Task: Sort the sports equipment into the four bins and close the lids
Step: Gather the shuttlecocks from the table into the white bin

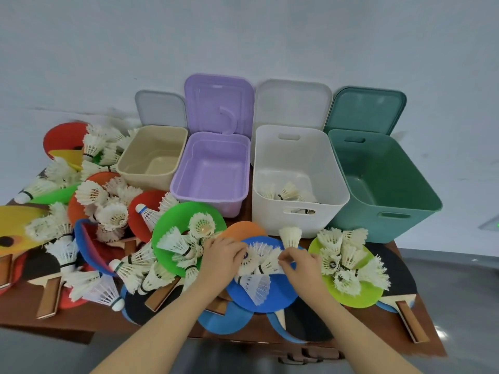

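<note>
Four open bins stand in a row at the back: beige bin (151, 172), purple bin (210, 198), white bin (297, 211) with a few shuttlecocks inside, and green bin (383, 211). White shuttlecocks (348, 261), coloured flying discs and table tennis paddles (405, 314) cover the table. Over a blue disc (270, 300), my left hand (224, 255) grips a shuttlecock (251, 261) and my right hand (297, 261) pinches another shuttlecock (270, 265). One more shuttlecock (290, 236) stands upright just behind my right hand.
Each bin's lid leans open against the wall behind it, such as the purple lid (218, 103) and the green lid (364, 109). A green disc (167, 233) with shuttlecocks lies left of my hands. The brown table's front edge (297, 344) is close to me.
</note>
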Demonstrator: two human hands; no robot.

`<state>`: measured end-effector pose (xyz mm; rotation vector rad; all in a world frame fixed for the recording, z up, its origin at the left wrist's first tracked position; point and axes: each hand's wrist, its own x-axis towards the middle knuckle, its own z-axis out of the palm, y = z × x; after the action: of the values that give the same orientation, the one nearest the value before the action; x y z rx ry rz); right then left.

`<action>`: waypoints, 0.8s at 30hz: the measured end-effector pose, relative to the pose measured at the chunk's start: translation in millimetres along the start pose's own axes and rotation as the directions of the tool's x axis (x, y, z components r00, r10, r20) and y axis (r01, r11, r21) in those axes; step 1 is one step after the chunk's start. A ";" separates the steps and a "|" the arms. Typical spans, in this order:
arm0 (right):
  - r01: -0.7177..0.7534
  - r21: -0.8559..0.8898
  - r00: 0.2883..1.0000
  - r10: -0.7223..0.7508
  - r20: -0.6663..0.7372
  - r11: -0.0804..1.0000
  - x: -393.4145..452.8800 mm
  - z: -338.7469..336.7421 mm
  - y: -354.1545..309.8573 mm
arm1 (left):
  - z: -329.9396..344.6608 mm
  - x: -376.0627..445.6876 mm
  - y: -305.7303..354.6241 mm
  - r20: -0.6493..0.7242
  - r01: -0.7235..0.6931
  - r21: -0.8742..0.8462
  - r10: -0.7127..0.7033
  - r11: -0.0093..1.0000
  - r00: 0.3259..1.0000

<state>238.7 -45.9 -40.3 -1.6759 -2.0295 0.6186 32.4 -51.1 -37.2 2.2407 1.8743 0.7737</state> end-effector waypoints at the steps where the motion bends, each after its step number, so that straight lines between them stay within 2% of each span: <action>1: 0.009 0.018 1.000 -0.008 -0.016 1.000 0.4 -5.0 0.1 | -0.9 1.6 -0.7 -0.042 -0.028 -0.019 0.027 0.999 0.999; 7: 0.088 0.075 0.984 -0.075 -0.159 0.993 5.1 -32.0 -4.8 | -15.5 22.3 7.7 -0.210 -0.187 -0.037 0.175 0.982 0.962; 10: 0.153 0.031 0.952 -0.139 -0.274 0.988 8.7 -46.5 -8.8 | -25.6 37.3 14.1 -0.326 -0.271 -0.040 0.244 0.962 0.913; 13: 0.180 0.011 0.916 -0.164 -0.366 0.984 16.6 -68.5 -19.2 | -39.3 57.0 23.9 -0.430 -0.305 -0.080 0.243 0.949 0.870; 18: 0.169 -0.019 0.861 -0.157 -0.483 0.985 46.3 -106.0 -32.6 | -52.2 105.3 40.2 -0.480 -0.308 -0.073 0.237 0.949 0.845; 24: 0.104 -0.036 0.857 -0.108 -0.504 0.994 97.0 -129.9 -32.4 | -51.4 160.9 60.3 -0.404 -0.152 -0.202 0.059 0.967 0.913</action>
<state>272.8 52.5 88.1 -1.5146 -1.7198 0.1062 79.1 75.9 80.4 2.1743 1.7024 1.4789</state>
